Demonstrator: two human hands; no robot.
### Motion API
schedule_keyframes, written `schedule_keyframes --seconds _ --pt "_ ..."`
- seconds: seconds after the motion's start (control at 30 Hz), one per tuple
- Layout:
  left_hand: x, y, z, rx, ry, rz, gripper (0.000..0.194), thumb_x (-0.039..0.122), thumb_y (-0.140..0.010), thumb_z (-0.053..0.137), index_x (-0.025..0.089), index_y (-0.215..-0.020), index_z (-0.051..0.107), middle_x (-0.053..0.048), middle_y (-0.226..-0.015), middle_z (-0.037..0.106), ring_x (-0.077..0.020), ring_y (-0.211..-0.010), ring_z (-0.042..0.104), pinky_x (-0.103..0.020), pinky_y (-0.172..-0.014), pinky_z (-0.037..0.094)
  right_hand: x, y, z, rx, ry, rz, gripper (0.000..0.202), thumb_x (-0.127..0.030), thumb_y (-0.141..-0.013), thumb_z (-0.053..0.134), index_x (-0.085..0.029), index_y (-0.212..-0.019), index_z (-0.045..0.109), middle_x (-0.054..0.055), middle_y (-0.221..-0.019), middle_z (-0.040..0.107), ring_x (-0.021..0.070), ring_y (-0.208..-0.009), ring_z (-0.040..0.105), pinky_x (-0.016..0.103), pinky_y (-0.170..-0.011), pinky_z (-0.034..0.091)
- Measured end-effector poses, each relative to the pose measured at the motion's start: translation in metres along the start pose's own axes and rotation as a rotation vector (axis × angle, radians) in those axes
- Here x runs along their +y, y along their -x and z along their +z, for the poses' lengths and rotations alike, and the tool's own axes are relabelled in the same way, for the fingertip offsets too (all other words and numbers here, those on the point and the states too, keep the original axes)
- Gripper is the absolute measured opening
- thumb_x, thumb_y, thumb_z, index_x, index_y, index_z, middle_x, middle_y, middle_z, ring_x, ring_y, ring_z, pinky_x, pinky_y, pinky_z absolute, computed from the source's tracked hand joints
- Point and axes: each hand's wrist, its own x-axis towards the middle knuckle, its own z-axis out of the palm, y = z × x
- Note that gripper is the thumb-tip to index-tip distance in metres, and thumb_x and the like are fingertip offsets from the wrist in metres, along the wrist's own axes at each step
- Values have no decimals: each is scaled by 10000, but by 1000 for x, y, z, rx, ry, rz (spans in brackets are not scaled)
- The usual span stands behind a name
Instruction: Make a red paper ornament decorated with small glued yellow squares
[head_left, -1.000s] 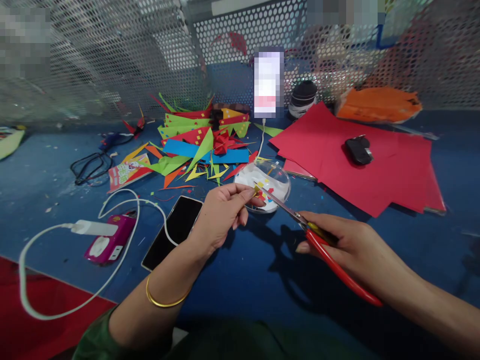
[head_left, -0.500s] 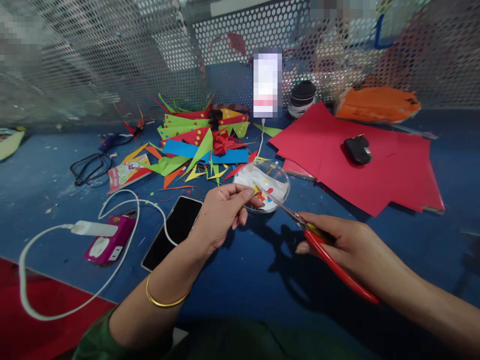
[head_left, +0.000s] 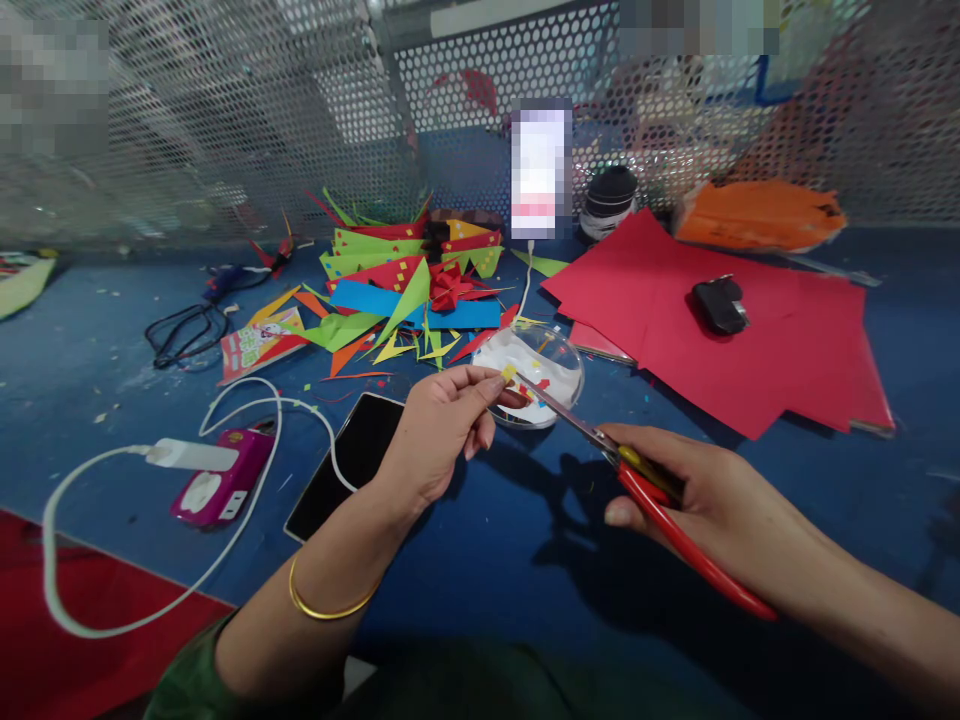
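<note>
Between thumb and forefinger, my left hand (head_left: 454, 415) pinches a tiny yellow piece of paper (head_left: 509, 371). My right hand (head_left: 686, 475) is wrapped around the red handles of a pair of scissors (head_left: 570, 416), whose blades point left with the tips close beside the yellow piece. Both hands are at the front edge of a round clear dish (head_left: 579, 385) with a white lining. Small red, yellow and blue paper bits (head_left: 541, 388) lie in it. My left fingers hide part of the dish.
Folded and cut coloured paper (head_left: 382, 268) is heaped behind the dish. Red sheets (head_left: 705, 375) bearing a black object (head_left: 718, 304) lie right. A dark-screened phone (head_left: 352, 455), a purple adapter (head_left: 223, 490) and a looping white cable (head_left: 142, 630) are left. A perforated metal screen (head_left: 225, 130) rises behind.
The scissors' tips have drawn slightly back to the right, and the thumb of my right hand has shifted. The yellow piece shows more clearly in my left hand. The view has shifted slightly.
</note>
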Motion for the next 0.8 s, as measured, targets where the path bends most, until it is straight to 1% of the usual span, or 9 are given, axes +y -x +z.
schedule_keyframes --seconds 0.1,0.17,0.3,0.4,0.53,0.7,0.8 --pt "-1 0 1 -19 14 -4 153 312 -863 681 161 -842 667 -49 -819 771 -18 -369 433 -177 -341 270 -2 0 0 -10 -4 -15 523 -627 -800 702 -273 -1185 705 34 -958 764 221 -814 712 276 -656 554" --pt "-1 1 1 -36 19 -15 118 276 -861 656 161 -834 657 -49 -807 769 -14 -360 428 -177 -343 264 -3 0 1 -18 -8 -26 465 -602 -814 702 -280 -1150 716 36 -1034 767 238 -899 722 280 -685 563" --pt "0 1 3 -47 9 -24 87 244 -855 628 166 -822 646 -43 -787 761 -14 -361 432 -179 -347 252 -4 0 0 -24 -17 -33 371 -517 -837 713 -297 -1135 728 25 -1115 764 237 -957 727 277 -711 570" --pt "1 2 4 -48 -10 -22 94 257 -856 630 171 -824 648 -43 -792 761 -17 -368 436 -183 -350 254 -4 0 -1 -28 -24 -35 328 -484 -849 712 -305 -1123 735 17 -1112 765 232 -965 729 277 -734 571" --pt "1 3 4 -55 -17 -17 96 254 -858 628 167 -822 648 -45 -798 762 -15 -369 437 -182 -353 257 -4 1 -1 -38 -27 -39 289 -480 -855 708 -293 -1074 740 15 -1059 769 221 -926 732 270 -715 564" --pt "0 1 4 -61 -17 -8 101 254 -859 633 161 -823 651 -47 -806 766 -15 -373 447 -176 -351 260 -2 0 0 -35 -34 -48 268 -480 -860 705 -282 -1039 735 12 -1093 767 217 -947 732 249 -704 559" --pt "0 0 4 -67 -10 -2 99 249 -861 633 158 -827 652 -43 -795 765 -14 -368 446 -170 -346 258 -1 0 1 -32 -38 -57 253 -473 -856 710 -278 -1013 739 7 -1074 772 217 -954 735 238 -699 562"
